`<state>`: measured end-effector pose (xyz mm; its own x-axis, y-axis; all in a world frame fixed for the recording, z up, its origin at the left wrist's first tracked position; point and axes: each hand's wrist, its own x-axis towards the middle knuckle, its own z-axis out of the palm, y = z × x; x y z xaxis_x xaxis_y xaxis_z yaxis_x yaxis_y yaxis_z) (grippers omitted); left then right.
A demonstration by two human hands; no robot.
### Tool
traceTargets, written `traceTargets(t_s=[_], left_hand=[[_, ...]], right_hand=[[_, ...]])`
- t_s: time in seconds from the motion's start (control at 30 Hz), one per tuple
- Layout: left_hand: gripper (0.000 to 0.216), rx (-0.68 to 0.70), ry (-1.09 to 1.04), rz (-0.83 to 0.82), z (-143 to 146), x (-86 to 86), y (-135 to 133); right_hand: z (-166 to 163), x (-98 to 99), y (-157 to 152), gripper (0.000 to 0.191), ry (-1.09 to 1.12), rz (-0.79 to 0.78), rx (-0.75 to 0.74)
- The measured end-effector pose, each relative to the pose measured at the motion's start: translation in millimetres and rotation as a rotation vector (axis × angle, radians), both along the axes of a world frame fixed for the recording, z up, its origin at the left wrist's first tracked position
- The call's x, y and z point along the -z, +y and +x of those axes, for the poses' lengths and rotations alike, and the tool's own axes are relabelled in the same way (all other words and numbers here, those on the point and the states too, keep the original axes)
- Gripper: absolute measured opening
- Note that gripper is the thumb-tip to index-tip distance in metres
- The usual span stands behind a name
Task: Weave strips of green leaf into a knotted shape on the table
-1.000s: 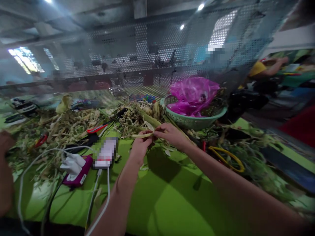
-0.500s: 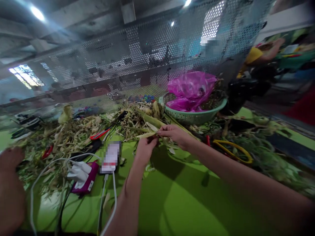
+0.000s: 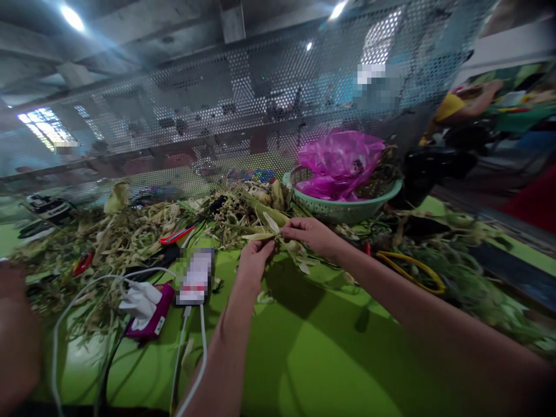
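Both hands meet over the front edge of a heap of plant matter. My left hand (image 3: 254, 263) pinches pale, husk-like leaf strips (image 3: 259, 236) between thumb and fingers. From the right, my right hand (image 3: 310, 236) has its fingertips closed on the same strips near their joint, where one narrow pale blade (image 3: 271, 222) points up and left. What lies right between the fingertips is too small to make out. Behind them rests a thick green stalk (image 3: 263, 209) on the heap of dry leaves (image 3: 232, 211). Small pale bits hang just below my right hand.
A green colander (image 3: 347, 209) holding a pink plastic bag (image 3: 341, 159) stands behind. To the left are a phone (image 3: 196, 277) on a cable, a tissue pack (image 3: 152, 315) and a red cutter (image 3: 177, 234). Another person's limb (image 3: 17, 341) shows at the left edge; a perforated screen (image 3: 195, 116) rises behind.
The pale blade between my hands now stands more upright, and my fingers have shifted slightly. The limb at the left edge has moved down and left.
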<state>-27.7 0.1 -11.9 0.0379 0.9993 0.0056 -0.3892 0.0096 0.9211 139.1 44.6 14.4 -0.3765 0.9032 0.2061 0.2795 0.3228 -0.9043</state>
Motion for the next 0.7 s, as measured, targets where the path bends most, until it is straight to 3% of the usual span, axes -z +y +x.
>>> traceTargets(t_s=[0.27,0.5,0.7], left_hand=[[0.033,0.011,0.014,0.031,-0.7,-2.2,-1.3],[0.034,0.018,-0.085,-0.071,-1.6,-5.3,-3.6],[0.036,0.018,0.026,-0.011,0.0,-7.2,-5.6]], right_hand=[[-3.2,-5.5,-5.9,0.029,-0.025,0.051,-0.012],[-4.7,-6.8,-7.7,0.031,-0.019,0.041,0.018],[-4.5,-5.8,-7.6,0.025,0.089,0.013,-0.043]])
